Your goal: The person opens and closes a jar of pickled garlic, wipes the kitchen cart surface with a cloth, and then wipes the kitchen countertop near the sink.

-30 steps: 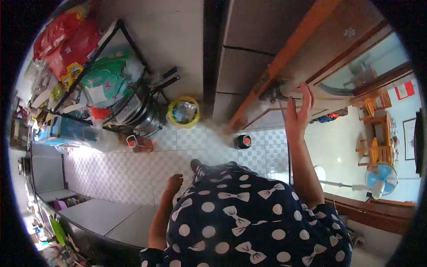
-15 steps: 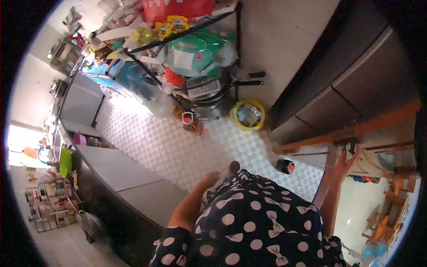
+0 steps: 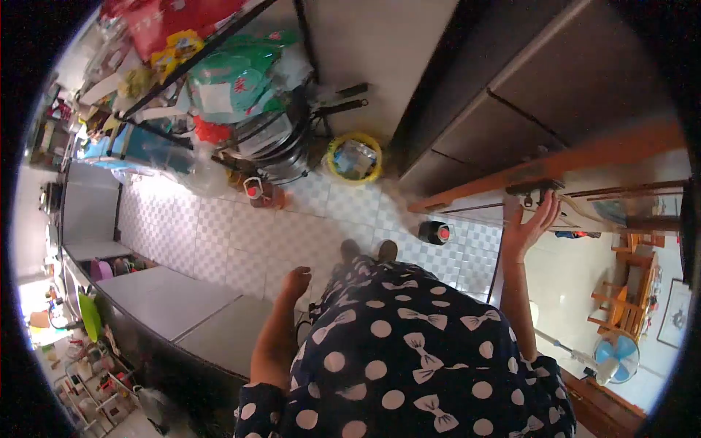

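My right hand [image 3: 531, 225] is raised at the edge of a wooden door [image 3: 621, 157], its fingers curled at the dark door handle [image 3: 537, 187]. Part of the grip is hidden behind the fingers. Low beside my body hangs my left hand [image 3: 296, 280], loosely closed, with nothing visible in it. Under it lies the checkered tile floor [image 3: 244, 252]. A dark bottle with a red cap [image 3: 436, 233] stands on the floor near the door, to the left of my right hand.
A yellow-rimmed bin [image 3: 355, 177] and a large oil bottle [image 3: 261, 193] stand on the floor before a loaded rack with a green bag [image 3: 226, 87]. White-fronted cabinets [image 3: 168, 292] run along the left. Past the door are wooden chairs [image 3: 621, 296] and a blue fan [image 3: 615, 358].
The view has shifted, so the rack, bin and bottles sit further left. Both my feet now show. My right hand stays at the door handle; my left hand hangs lower beside me.
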Demonstrator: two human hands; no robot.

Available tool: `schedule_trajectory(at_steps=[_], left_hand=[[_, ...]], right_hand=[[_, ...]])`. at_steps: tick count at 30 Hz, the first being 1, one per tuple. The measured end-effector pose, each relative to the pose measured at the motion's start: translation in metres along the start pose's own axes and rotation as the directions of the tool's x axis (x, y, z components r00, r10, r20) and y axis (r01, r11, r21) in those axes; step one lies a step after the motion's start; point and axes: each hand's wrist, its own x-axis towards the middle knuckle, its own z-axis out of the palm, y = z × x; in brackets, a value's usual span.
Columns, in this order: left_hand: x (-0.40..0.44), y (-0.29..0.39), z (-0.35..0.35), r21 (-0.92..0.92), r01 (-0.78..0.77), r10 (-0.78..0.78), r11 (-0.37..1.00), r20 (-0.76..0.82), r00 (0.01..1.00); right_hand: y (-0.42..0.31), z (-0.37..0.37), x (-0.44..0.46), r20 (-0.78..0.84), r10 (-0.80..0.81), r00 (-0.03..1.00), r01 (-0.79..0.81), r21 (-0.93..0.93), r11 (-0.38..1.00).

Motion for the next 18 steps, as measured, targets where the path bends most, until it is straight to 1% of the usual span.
schedule_trajectory(at_steps=[2,3,4,6,9,11,12,15,17,18], left_hand=[[0.023,0.003,0.023,-0.078,-0.181,0.185,0.980,0.048,0.982],[0.032,0.002,0.036,-0.124,-0.263,0.272,0.957,0.067,0.960],[0.027,0.022,0.041,-0.079,-0.248,0.254,0.966,0.085,0.963],[-0.001,0.094,0.042,0.005,-0.214,0.213,0.977,0.108,0.971],[-0.011,0.129,0.050,0.059,-0.327,0.323,0.943,0.068,0.944],[-0.015,0.142,0.055,0.095,-0.314,0.312,0.945,0.037,0.949],[-0.019,0.142,0.056,0.113,-0.304,0.304,0.946,0.019,0.952],[-0.029,0.123,0.055,0.080,-0.335,0.333,0.939,0.032,0.942],[-0.027,0.083,0.064,0.079,-0.331,0.330,0.940,0.025,0.944],[-0.025,0.060,0.069,0.081,-0.333,0.333,0.939,0.019,0.943]], right_hand=[[0.005,0.000,-0.004,0.002,-0.006,1.000,0.006,0.058,0.998],[0.006,-0.004,-0.003,0.018,-0.017,1.000,0.016,0.042,0.999],[0.007,-0.006,-0.004,0.029,-0.020,0.999,0.019,0.028,0.999],[0.008,-0.007,-0.003,0.053,-0.035,0.998,0.034,0.011,0.999],[0.009,-0.009,-0.001,0.050,-0.036,0.998,0.035,0.031,0.999],[0.013,-0.007,-0.001,0.045,-0.059,0.997,0.057,0.042,0.998],[0.017,-0.006,-0.002,0.044,-0.070,0.997,0.068,0.044,0.997],[0.017,-0.008,-0.003,0.076,-0.075,0.994,0.069,0.069,0.995],[0.009,-0.016,-0.001,0.107,-0.046,0.993,0.034,0.113,0.993],[0.002,-0.020,-0.004,0.126,-0.025,0.992,0.001,0.185,0.983]])
